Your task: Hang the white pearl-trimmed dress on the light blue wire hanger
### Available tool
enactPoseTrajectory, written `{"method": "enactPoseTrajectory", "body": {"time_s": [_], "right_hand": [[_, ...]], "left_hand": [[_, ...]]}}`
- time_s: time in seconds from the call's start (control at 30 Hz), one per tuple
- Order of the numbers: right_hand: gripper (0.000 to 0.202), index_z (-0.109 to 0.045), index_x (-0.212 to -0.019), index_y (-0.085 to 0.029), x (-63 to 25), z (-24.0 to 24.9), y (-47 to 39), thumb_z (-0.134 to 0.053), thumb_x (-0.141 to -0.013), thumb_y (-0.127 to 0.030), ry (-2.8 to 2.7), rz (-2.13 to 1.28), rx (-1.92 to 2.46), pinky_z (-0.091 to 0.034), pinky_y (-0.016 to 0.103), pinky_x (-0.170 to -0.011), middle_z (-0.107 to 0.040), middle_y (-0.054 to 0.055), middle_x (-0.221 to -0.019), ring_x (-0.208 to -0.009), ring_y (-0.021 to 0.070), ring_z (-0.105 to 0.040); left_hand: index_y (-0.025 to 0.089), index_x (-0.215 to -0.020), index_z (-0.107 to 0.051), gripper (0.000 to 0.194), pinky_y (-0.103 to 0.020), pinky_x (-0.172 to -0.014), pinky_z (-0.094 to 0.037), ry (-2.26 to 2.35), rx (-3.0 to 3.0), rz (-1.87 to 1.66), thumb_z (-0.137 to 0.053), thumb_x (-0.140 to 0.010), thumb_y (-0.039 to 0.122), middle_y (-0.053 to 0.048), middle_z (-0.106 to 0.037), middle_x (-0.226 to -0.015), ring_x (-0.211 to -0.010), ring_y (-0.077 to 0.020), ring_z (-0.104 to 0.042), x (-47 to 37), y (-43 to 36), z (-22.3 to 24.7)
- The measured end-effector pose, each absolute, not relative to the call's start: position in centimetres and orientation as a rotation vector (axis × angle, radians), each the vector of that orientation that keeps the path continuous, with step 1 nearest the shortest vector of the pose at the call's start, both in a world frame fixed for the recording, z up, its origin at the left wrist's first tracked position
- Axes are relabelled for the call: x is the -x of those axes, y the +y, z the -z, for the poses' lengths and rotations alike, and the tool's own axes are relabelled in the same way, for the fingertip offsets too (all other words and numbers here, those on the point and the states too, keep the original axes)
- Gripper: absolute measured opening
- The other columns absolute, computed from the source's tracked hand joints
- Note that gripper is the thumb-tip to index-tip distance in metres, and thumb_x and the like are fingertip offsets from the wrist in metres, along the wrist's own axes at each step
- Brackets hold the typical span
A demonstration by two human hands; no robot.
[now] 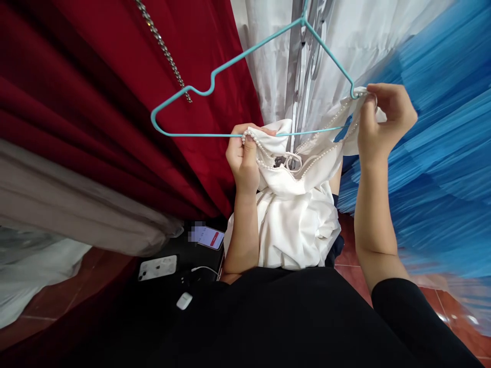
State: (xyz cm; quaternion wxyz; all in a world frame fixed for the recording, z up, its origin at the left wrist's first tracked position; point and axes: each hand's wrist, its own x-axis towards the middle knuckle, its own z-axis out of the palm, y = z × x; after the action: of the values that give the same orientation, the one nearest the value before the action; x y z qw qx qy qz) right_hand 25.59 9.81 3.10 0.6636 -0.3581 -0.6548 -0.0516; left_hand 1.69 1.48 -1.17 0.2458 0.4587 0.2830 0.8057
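Observation:
A white garment [293,220] with pearl-like beads along its neckline lies bunched over the lap, its upper part raised. My left hand [245,153] pinches the beaded edge on the left, beside the lower bar of a turquoise hanger [203,135]. With thumb and fingers closed, my right hand [385,115] grips the garment's other beaded strap at the hanger's right end. That strap sits on the hanger's right corner. The hanger's left shoulder has no cloth on it. Thin white loops show at the middle of the neckline.
Red fabric [199,61] hangs at the left, blue tulle [441,128] at the right, and white cloth [264,51] behind. On a black surface at lower left lie a white phone [157,268], a lit phone [210,237] and a small white case [184,301].

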Motion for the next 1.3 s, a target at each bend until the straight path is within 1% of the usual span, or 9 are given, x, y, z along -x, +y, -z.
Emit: {"method": "enactPoseTrajectory", "body": {"time_s": [0.2, 0.37, 0.47, 0.7, 0.87, 1.0, 1.07, 1.17, 1.3], "right_hand": [[0.017, -0.076, -0.098, -0.022, -26.1, -4.6, 9.0, -0.066, -0.085, -0.015, -1.663, 0.139, 0.902, -0.053, 0.032, -0.077, -0.078, 0.006, -0.093, -0.085, 0.0160, -0.069], [0.011, -0.069, -0.088, -0.021, -26.9, -5.2, 10.0, -0.062, -0.084, -0.013, -1.452, 0.088, 0.884, -0.036, 0.030, -0.054, -0.072, 0.004, -0.075, -0.058, 0.0116, -0.060], [0.012, -0.065, -0.078, -0.023, -28.3, -5.2, 11.2, -0.062, -0.082, -0.012, -1.341, 0.059, 0.916, -0.037, 0.029, -0.053, -0.071, 0.003, -0.072, -0.055, 0.0107, -0.059], [0.006, -0.076, -0.069, -0.021, -31.9, -2.4, 7.7, -0.073, -0.072, -0.017, -1.533, -0.234, 1.239, -0.037, 0.031, -0.051, -0.071, 0.004, -0.062, -0.051, 0.0109, -0.054], [0.010, -0.082, -0.089, -0.027, -28.3, -2.2, 3.3, -0.074, -0.083, -0.026, -2.027, -0.470, 1.090, -0.052, 0.034, -0.069, -0.080, 0.001, -0.084, -0.074, 0.0171, -0.070], [0.012, -0.082, -0.097, -0.032, -22.9, -2.4, 2.7, -0.073, -0.090, -0.038, -1.934, -0.183, 0.722, -0.059, 0.040, -0.084, -0.077, 0.002, -0.103, -0.096, 0.0209, -0.072], [0.015, -0.081, -0.103, -0.033, -21.0, -2.0, 3.1, -0.070, -0.095, -0.039, -1.873, -0.122, 0.717, -0.060, 0.040, -0.084, -0.076, 0.002, -0.108, -0.095, 0.0195, -0.071], [0.017, -0.079, -0.107, -0.032, -20.0, -1.1, 3.6, -0.066, -0.099, -0.037, -1.781, -0.137, 0.750, -0.060, 0.035, -0.076, -0.074, -0.001, -0.098, -0.080, 0.0134, -0.067], [0.017, -0.079, -0.099, -0.029, -20.2, -0.6, 3.9, -0.072, -0.096, -0.044, -1.640, -0.152, 0.746, -0.061, 0.036, -0.072, -0.065, -0.001, -0.085, -0.072, 0.0120, -0.061]], "left_hand": [[0.024, -0.097, -0.059, 0.042, -0.042, -0.104, -0.055, 0.912, -1.263, -2.159, -0.053, -0.099, 0.065, -0.005, -0.072, -0.094, -0.108, -0.0253, -0.074, -1.0, 1.4, 1.1], [0.023, -0.097, -0.060, 0.042, -0.044, -0.107, -0.055, 0.892, -1.269, -2.131, -0.056, -0.098, 0.065, -0.006, -0.072, -0.099, -0.116, -0.0275, -0.071, -0.7, 1.3, 1.1], [0.023, -0.098, -0.061, 0.041, -0.045, -0.108, -0.055, 0.895, -1.268, -2.128, -0.056, -0.099, 0.064, -0.006, -0.073, -0.100, -0.118, -0.0277, -0.071, -0.7, 1.4, 1.2], [0.023, -0.099, -0.061, 0.039, -0.044, -0.108, -0.056, 0.815, -1.242, -2.132, -0.059, -0.099, 0.063, -0.005, -0.074, -0.097, -0.116, -0.0264, -0.073, -1.0, 1.6, 1.4], [0.024, -0.100, -0.060, 0.042, -0.043, -0.105, -0.057, 0.839, -1.225, -2.069, -0.061, -0.096, 0.066, -0.005, -0.075, -0.097, -0.119, -0.0272, -0.073, -1.2, 1.1, 1.0], [0.024, -0.100, -0.060, 0.038, -0.043, -0.107, -0.057, 0.852, -1.225, -2.085, -0.057, -0.100, 0.063, -0.005, -0.075, -0.098, -0.116, -0.0258, -0.074, -1.4, 1.4, 1.2], [0.024, -0.100, -0.060, 0.036, -0.042, -0.107, -0.057, 0.852, -1.232, -2.099, -0.056, -0.101, 0.060, -0.004, -0.075, -0.096, -0.113, -0.0249, -0.075, -1.6, 1.6, 1.5], [0.023, -0.101, -0.066, 0.037, -0.038, -0.101, -0.058, 0.897, -1.301, -2.079, -0.055, -0.102, 0.058, -0.005, -0.075, -0.097, -0.109, -0.0239, -0.075, -1.5, 1.6, 2.0], [0.019, -0.095, -0.073, 0.037, -0.030, -0.090, -0.056, 1.101, -1.462, -2.012, -0.058, -0.101, 0.052, -0.006, -0.074, -0.097, -0.100, -0.0213, -0.073, 1.6, 1.0, 2.9]]}}
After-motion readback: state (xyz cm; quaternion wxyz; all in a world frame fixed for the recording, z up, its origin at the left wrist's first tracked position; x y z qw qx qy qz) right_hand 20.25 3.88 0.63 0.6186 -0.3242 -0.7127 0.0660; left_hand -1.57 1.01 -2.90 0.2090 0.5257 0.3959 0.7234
